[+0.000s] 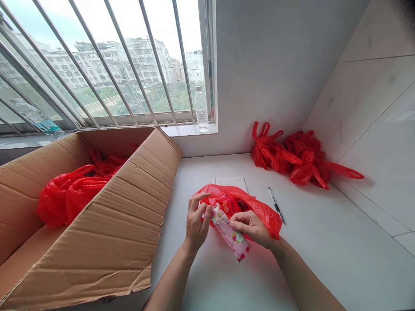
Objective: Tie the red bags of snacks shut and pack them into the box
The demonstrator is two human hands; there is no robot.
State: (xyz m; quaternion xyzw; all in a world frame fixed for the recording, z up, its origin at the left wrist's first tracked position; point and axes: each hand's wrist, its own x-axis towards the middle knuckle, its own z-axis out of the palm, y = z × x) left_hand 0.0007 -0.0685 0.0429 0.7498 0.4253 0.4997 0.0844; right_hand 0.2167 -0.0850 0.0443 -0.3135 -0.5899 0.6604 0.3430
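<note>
A long pink snack packet with a flower print slants between my two hands. My left hand pinches its upper end between thumb and finger, close to the bag's rim. With thumb and fingertips, my right hand grips the packet's right edge around the middle. Just behind it lies an opened red plastic bag on the white tabletop. Inside the bag, several red-wrapped items show in part; the rest is hidden by the plastic.
On the left stands a large open cardboard box with red bags inside. More tied red bags sit at the back right. A pen and a white notepad lie behind the bag. A bottle stands on the windowsill.
</note>
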